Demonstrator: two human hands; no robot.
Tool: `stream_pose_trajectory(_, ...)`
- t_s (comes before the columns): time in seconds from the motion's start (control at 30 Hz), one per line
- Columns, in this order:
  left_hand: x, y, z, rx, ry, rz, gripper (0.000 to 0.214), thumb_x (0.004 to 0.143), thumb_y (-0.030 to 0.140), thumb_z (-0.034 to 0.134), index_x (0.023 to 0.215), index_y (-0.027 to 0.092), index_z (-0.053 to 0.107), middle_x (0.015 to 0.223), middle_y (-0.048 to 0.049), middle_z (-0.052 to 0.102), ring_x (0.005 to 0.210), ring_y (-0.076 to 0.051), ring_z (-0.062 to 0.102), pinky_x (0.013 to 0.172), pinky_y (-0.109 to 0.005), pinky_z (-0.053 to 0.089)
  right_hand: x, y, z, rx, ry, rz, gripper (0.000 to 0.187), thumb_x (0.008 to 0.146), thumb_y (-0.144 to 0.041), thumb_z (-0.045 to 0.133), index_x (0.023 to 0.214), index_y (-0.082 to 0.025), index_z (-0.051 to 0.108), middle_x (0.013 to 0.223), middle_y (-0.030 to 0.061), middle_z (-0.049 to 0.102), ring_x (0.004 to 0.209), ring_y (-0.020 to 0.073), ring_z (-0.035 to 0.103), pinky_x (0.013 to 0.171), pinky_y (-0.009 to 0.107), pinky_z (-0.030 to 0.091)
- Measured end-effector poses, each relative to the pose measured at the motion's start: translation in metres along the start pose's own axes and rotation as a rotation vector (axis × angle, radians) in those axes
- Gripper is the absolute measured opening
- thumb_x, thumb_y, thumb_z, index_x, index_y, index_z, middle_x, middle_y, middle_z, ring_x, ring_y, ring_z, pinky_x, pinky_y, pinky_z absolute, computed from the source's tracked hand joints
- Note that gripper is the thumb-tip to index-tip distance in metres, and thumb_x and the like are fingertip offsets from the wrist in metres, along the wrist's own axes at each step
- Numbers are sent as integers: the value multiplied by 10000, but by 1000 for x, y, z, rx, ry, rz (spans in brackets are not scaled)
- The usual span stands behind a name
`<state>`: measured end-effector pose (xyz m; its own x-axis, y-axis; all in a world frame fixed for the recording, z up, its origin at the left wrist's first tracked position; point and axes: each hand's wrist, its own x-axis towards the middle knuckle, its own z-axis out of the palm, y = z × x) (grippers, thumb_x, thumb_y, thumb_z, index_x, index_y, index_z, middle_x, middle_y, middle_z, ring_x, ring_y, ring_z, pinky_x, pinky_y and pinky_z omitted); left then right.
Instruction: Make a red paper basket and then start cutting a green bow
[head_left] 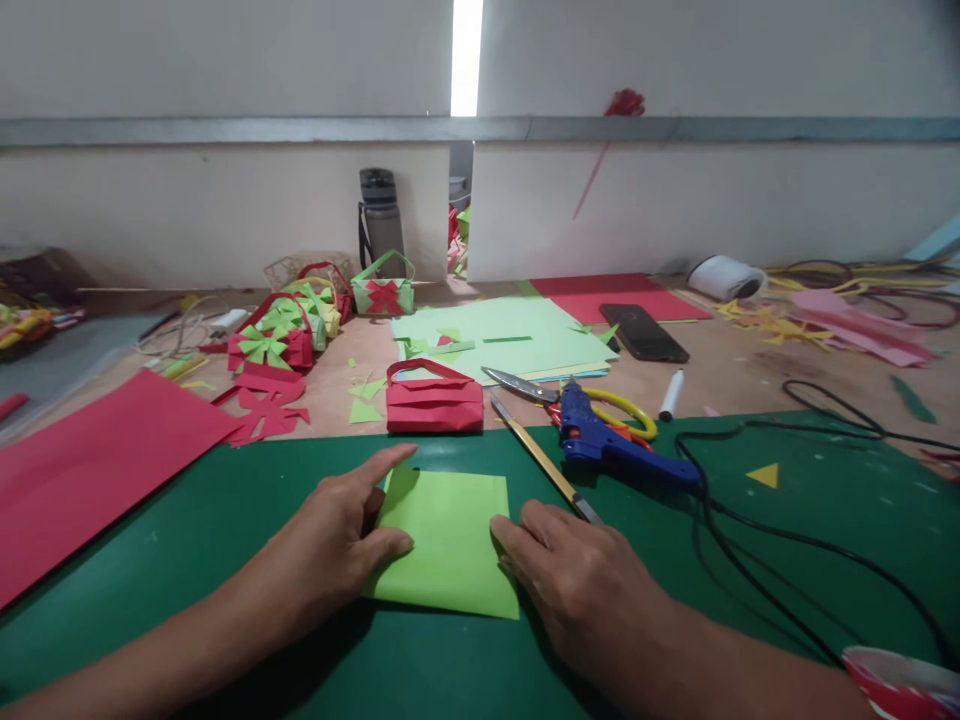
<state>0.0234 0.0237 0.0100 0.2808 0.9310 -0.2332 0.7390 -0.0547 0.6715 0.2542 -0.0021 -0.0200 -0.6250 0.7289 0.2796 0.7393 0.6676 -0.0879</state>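
A folded light-green sheet of paper (pixel 450 540) lies in front of me on the green mat. My left hand (pixel 337 540) is at its left edge, thumb resting on top and index finger stretched toward the far corner; the other fingers curl at the edge, partly hidden. At the right edge, my right hand (pixel 574 570) pinches the paper between thumb and index finger, its remaining fingers folded in. Just beyond the sheet stands a small red paper basket (pixel 435 402). A yellow craft knife (pixel 544 455) lies beside my right hand.
A blue glue gun (pixel 619 445) with a black cord rests over scissors (pixel 525 386) at the right. Red paper (pixel 112 470) covers the left side. Farther back are pale green sheets (pixel 510 325), a phone (pixel 643 332), finished paper baskets (pixel 382 295) and a bottle (pixel 382 225).
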Motion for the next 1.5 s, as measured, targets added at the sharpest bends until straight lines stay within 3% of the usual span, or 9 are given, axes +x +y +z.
stream_pose_trajectory(0.3, 2, -3, 0, 0, 5, 37, 623, 758, 236, 534, 1351, 169, 356, 545, 95, 321, 500, -102, 321, 474, -209, 246, 1, -1, 0, -20, -15, -3, 104, 808, -103, 562, 859, -194, 564, 703, 14, 569, 555, 167, 469, 491, 303, 208)
stream_pose_trajectory(0.6, 7, -8, 2, -62, -28, 0, 521, 739, 278, 569, 1227, 145, 441, 532, 102, 363, 478, -101, 353, 448, -207, 257, 4, -2, 0, -63, 26, -24, 120, 798, -129, 607, 727, -195, 536, 645, 9, 561, 506, 166, 459, 481, 304, 185)
stream_pose_trajectory(0.77, 2, -5, -10, 253, 96, 15, 502, 759, 286, 577, 1238, 169, 483, 647, 21, 568, 603, -166, 532, 523, -240, 345, 3, -2, 3, -104, 14, -36, 133, 804, -123, 593, 711, -196, 532, 640, 16, 571, 516, 177, 469, 489, 307, 174)
stream_pose_trajectory(0.83, -6, -4, -11, 479, 241, 117, 440, 806, 261, 532, 1241, 206, 497, 864, -48, 648, 769, -218, 591, 609, -278, 409, 2, -2, 5, -106, 12, -35, 132, 809, -121, 581, 711, -195, 532, 634, 15, 573, 505, 173, 463, 487, 309, 170)
stream_pose_trajectory(0.9, -15, -2, -3, 619, 348, 354, 313, 872, 253, 447, 1163, 215, 555, 1049, -82, 641, 910, -244, 590, 714, -320, 457, 2, -3, 5, -106, 14, -40, 136, 815, -126, 571, 706, -196, 530, 628, 13, 573, 496, 168, 457, 480, 310, 163)
stream_pose_trajectory(1.0, -26, 1, 18, 668, 133, 703, 345, 929, 313, 390, 1214, 159, 508, 1194, -109, 600, 1109, -257, 524, 938, -370, 428, 3, -3, 3, -109, 8, -41, 148, 794, -99, 575, 698, -199, 524, 625, 11, 573, 495, 166, 463, 470, 309, 160)
stream_pose_trajectory(1.13, -28, 9, 38, 756, -57, 700, 486, 914, 427, 413, 1283, 111, 420, 1340, -160, 469, 1226, -316, 418, 969, -438, 421, 5, 1, -4, -153, -108, -85, 204, 731, 8, 558, 759, -193, 537, 691, 19, 590, 556, 175, 502, 467, 297, 203)
stream_pose_trajectory(1.33, -29, 27, 32, 963, -87, 781, 362, 924, 150, 338, 1257, 42, 428, 1247, -232, 509, 1161, -333, 473, 878, -442, 480, 8, 10, -10, -359, -106, -377, 77, 797, -94, 532, 823, -154, 573, 770, 66, 561, 699, 225, 492, 611, 352, 354)
stream_pose_trajectory(1.5, -29, 32, 39, 1111, 2, 832, 378, 866, 45, 321, 1206, -38, 462, 1201, -280, 526, 1090, -361, 522, 844, -449, 489, 12, 10, -14, -403, -117, -444, 107, 834, -102, 488, 807, -144, 583, 756, 61, 543, 701, 223, 468, 707, 409, 368)
